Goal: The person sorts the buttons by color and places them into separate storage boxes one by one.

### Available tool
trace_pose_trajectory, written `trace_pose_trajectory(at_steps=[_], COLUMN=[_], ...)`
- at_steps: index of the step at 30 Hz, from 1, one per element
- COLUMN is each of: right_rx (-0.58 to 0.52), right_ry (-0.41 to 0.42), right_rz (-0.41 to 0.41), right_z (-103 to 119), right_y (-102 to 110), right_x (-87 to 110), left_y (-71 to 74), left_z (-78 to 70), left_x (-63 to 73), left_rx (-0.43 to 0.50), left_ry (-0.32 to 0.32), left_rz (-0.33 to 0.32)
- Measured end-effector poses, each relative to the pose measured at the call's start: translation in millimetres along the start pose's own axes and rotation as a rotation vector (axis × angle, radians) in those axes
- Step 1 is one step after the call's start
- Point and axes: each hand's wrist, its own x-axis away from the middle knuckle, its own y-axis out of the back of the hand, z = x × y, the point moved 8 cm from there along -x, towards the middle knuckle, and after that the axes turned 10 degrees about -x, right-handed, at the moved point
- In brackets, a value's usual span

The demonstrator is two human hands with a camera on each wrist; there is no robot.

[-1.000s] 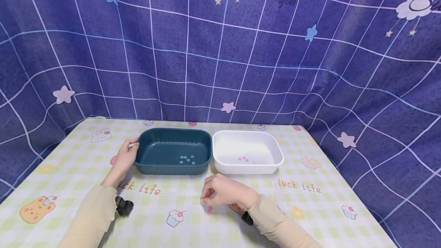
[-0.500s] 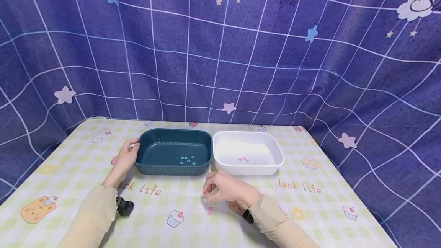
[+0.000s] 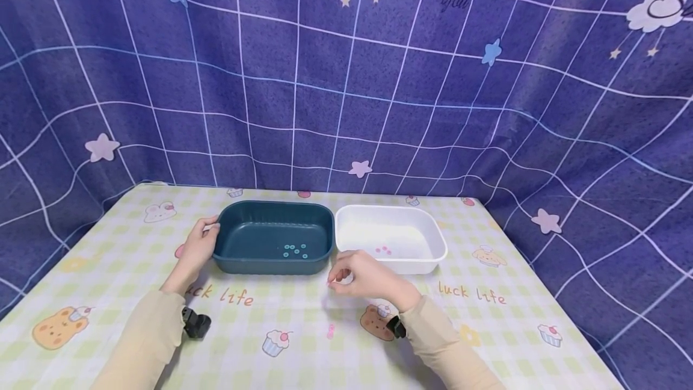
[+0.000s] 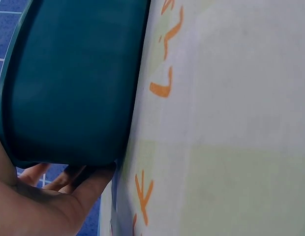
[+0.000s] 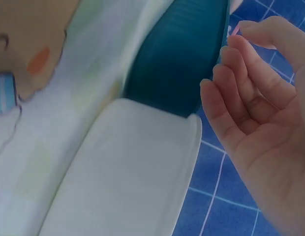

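At the left end of the dark teal bin (image 3: 273,266), my left hand (image 3: 199,247) grips the wall and rim. In the left wrist view, the left hand's fingers (image 4: 93,189) lie against the outside of the bin's end. My right hand (image 3: 365,275) is raised over the cloth before the white bin (image 3: 390,265). Between its thumb and index finger it pinches a small pink button (image 5: 235,30), seen edge-on in the right wrist view. Several teal buttons (image 3: 296,251) lie in the teal bin; pink buttons (image 3: 383,250) lie in the white one. More pink buttons (image 3: 330,331) are on the cloth.
The two bins stand side by side, nearly touching, toward the back of the table. A checked, printed tablecloth (image 3: 227,342) covers the table. Behind it hangs a blue gridded curtain (image 3: 260,107).
My right hand has lifted from near the pink buttons on the cloth and moved away from me toward the bins, carrying a pink button. The left hand keeps its place on the teal bin.
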Motion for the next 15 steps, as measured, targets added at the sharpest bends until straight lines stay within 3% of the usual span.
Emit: trace_pose_trajectory(at_steps=[4,15], right_rx=[-0.015,-0.002], right_ry=[-0.033,-0.030], right_rz=[-0.016,-0.101], right_z=[-6,-15], right_y=[8,37], right_x=[-0.5,-1.8], left_y=[0.3,0.6], left_z=[-0.8,0.4], left_x=[0.4,-0.2], left_rx=[0.007,0.004], left_ry=[0.001,0.003], left_rz=[0.003,-0.002])
